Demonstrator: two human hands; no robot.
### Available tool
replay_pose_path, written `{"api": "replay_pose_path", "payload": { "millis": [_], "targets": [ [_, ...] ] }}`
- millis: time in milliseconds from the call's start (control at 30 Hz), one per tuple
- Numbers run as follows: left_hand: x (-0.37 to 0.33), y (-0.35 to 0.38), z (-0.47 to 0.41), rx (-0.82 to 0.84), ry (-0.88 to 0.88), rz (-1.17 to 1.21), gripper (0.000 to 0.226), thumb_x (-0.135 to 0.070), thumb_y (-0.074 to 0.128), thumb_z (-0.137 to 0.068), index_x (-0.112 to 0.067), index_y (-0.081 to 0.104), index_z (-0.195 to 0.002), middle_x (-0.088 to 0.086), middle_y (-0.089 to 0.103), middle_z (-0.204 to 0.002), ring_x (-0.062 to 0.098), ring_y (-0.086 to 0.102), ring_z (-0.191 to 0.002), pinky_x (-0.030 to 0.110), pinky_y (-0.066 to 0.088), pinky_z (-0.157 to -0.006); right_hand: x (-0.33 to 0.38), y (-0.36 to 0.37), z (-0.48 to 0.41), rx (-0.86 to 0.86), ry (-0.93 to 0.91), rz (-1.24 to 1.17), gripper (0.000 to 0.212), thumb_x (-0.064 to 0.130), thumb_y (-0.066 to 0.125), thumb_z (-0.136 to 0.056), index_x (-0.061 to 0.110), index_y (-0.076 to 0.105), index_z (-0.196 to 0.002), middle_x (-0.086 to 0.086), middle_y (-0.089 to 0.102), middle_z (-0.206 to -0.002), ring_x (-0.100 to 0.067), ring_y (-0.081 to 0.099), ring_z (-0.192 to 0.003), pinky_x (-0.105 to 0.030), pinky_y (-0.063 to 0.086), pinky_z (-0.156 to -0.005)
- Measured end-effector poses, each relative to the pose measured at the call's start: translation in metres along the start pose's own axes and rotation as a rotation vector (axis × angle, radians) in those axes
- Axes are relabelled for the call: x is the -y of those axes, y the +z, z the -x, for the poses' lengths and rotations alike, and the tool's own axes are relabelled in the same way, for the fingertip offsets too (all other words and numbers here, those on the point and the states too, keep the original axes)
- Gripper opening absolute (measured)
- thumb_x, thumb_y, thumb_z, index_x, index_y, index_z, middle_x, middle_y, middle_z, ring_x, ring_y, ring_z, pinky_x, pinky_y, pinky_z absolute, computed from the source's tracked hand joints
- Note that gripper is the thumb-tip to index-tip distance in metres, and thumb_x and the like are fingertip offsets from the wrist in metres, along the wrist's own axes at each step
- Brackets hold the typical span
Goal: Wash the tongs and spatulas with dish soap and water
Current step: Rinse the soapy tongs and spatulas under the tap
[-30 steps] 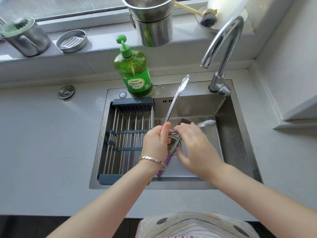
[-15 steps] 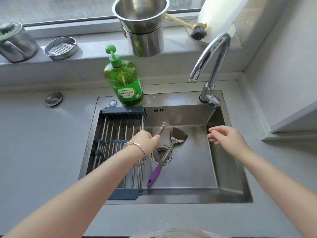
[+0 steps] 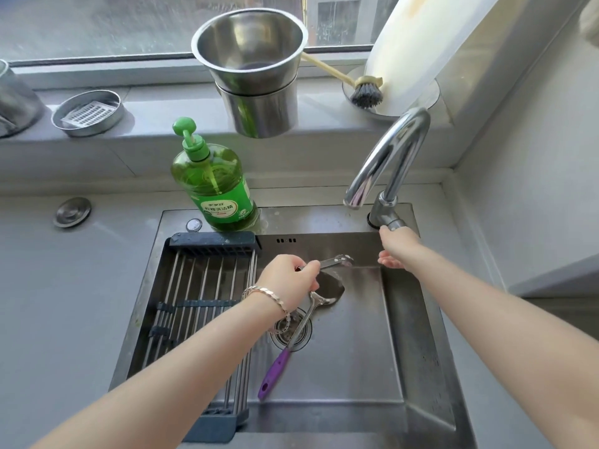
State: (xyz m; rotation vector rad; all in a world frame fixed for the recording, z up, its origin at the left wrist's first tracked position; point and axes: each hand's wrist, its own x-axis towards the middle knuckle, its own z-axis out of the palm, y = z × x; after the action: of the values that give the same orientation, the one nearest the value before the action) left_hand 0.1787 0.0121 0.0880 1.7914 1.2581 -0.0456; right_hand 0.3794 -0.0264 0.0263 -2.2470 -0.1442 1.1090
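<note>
Head view, sink station.

- Drying rack (image 3: 201, 303) covers the left part of the sink (image 3: 418, 335). The dish soap bottle (image 3: 217, 186) stands upright on the rim at the rack's 12 o'clock, not in hand.
- Left hand (image 3: 285, 283): fingers (image 3: 309, 270) are clamped round the tongs (image 3: 335, 260), held low over the basin. Only the far end shows, pointing to about 2 o'clock from the fist. Whether the tong arms are squeezed together, I cannot tell.
- Spatula (image 3: 327, 291) lies loose on the sink floor, just below the left hand. Its long axis runs from the purple handle at 7 o'clock, across the drain (image 3: 291, 330), to the blade at 1 o'clock. The blade sits under the tongs' end.
- Right hand (image 3: 398, 251): fingers (image 3: 389, 264) are apart and relaxed, gripping nothing. Its upper edge touches, or is just beside, the faucet lever (image 3: 390, 222) at its 12 o'clock.
- Faucet spout (image 3: 389, 157): its mouth lies at about 1 o'clock from the tongs' end. No water is visible.

Judgement: the step in hand is turning on the water. The right hand is nearer the lever, and the left need only shift the tongs towards 1 o'clock to meet the stream. Soap not yet applied; task is early.
</note>
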Motion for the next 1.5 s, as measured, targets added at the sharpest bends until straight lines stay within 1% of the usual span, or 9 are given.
{"api": "replay_pose_path", "payload": {
  "millis": [367, 533, 700, 867, 967, 1033, 1167, 1367, 1500],
  "targets": [
    [-0.015, 0.007, -0.003, -0.042, 0.020, 0.135, 0.039, -0.027, 0.046, -0.094, -0.019, 0.050, -0.056, -0.009, 0.065, -0.067, 0.001, 0.034, -0.024, 0.016, 0.027, -0.040, -0.007, -0.001, -0.013, -0.059, 0.010, 0.114, 0.039, 0.021, 0.026, -0.098, -0.001, 0.052, -0.117, -0.006, 0.050, -0.062, -0.018, 0.042, -0.047, -0.024, 0.031, -0.044],
    [-0.018, 0.005, 0.000, -0.042, 0.058, 0.113, 0.036, -0.029, 0.045, -0.095, -0.019, 0.049, -0.061, -0.010, 0.064, -0.067, 0.003, 0.031, -0.023, 0.010, 0.025, -0.031, -0.011, -0.002, -0.017, -0.058, -0.001, 0.136, 0.022, 0.019, 0.026, -0.098, 0.008, 0.046, -0.093, -0.007, 0.052, -0.062, -0.018, 0.042, -0.048, -0.025, 0.032, -0.046],
    [-0.016, 0.003, 0.004, -0.048, 0.060, 0.130, 0.036, -0.028, 0.044, -0.095, -0.018, 0.049, -0.060, -0.010, 0.064, -0.066, 0.002, 0.033, -0.025, 0.010, 0.024, -0.033, -0.019, -0.004, -0.023, -0.051, -0.024, 0.131, 0.036, 0.019, 0.028, -0.097, 0.006, 0.044, -0.068, -0.007, 0.053, -0.061, -0.019, 0.043, -0.047, -0.025, 0.032, -0.046],
    [-0.012, 0.003, 0.007, -0.057, 0.062, 0.156, 0.037, -0.026, 0.044, -0.095, -0.016, 0.053, -0.060, -0.012, 0.057, -0.045, 0.002, 0.033, -0.025, 0.010, 0.022, -0.031, -0.018, -0.003, -0.016, -0.066, -0.003, 0.080, 0.033, 0.022, 0.027, -0.097, 0.000, 0.052, -0.098, -0.008, 0.052, -0.063, -0.019, 0.044, -0.048, -0.024, 0.033, -0.046],
    [-0.009, 0.003, 0.009, -0.062, 0.067, 0.184, 0.038, -0.026, 0.044, -0.095, -0.013, 0.058, -0.062, -0.010, 0.050, -0.038, 0.002, 0.033, -0.025, 0.011, 0.022, -0.032, -0.015, 0.003, 0.004, 0.029, 0.031, -0.079, 0.043, 0.033, 0.028, -0.099, 0.000, 0.051, -0.114, -0.013, 0.059, -0.079, -0.025, 0.057, -0.066, -0.025, 0.043, -0.053],
    [-0.005, 0.003, 0.010, -0.060, 0.071, 0.202, 0.036, -0.026, 0.044, -0.095, -0.011, 0.060, -0.067, -0.012, 0.047, -0.033, 0.001, 0.035, -0.026, 0.011, 0.021, -0.033, -0.014, 0.012, 0.033, 0.195, 0.064, -0.298, 0.045, 0.041, 0.030, -0.099, 0.001, 0.050, -0.107, -0.015, 0.060, -0.086, -0.026, 0.061, -0.076, -0.027, 0.049, -0.063],
    [0.004, 0.009, 0.011, -0.034, 0.084, 0.224, 0.034, -0.027, 0.046, -0.095, -0.010, 0.061, -0.069, -0.013, 0.054, -0.044, -0.001, 0.038, -0.030, 0.016, 0.025, -0.040, -0.007, 0.032, 0.090, 0.575, 0.083, -0.976, 0.027, 0.018, 0.036, -0.101, 0.001, 0.050, -0.086, -0.017, 0.061, -0.087, -0.023, 0.067, -0.068, -0.030, 0.057, -0.063],
    [0.001, 0.010, 0.002, -0.009, 0.090, 0.135, 0.045, -0.029, 0.048, -0.094, -0.019, 0.049, -0.051, -0.006, 0.045, -0.039, 0.003, 0.039, -0.036, 0.019, 0.028, -0.041, 0.005, 0.051, 0.106, 0.483, -0.005, -1.097, 0.018, 0.003, 0.038, -0.098, 0.002, 0.050, -0.084, -0.012, 0.060, -0.082, -0.019, 0.066, -0.068, -0.026, 0.056, -0.066],
    [-0.011, 0.008, -0.011, -0.016, 0.050, 0.067, 0.057, -0.052, 0.049, -0.089, -0.017, 0.049, -0.044, -0.005, 0.046, -0.033, 0.007, 0.042, -0.040, 0.021, 0.032, -0.048, 0.005, 0.050, 0.107, 0.449, -0.065, -1.063, 0.016, 0.007, 0.040, -0.098, 0.000, 0.051, -0.090, -0.012, 0.064, -0.082, -0.023, 0.063, -0.078, -0.028, 0.057, -0.067]
  ]
}}
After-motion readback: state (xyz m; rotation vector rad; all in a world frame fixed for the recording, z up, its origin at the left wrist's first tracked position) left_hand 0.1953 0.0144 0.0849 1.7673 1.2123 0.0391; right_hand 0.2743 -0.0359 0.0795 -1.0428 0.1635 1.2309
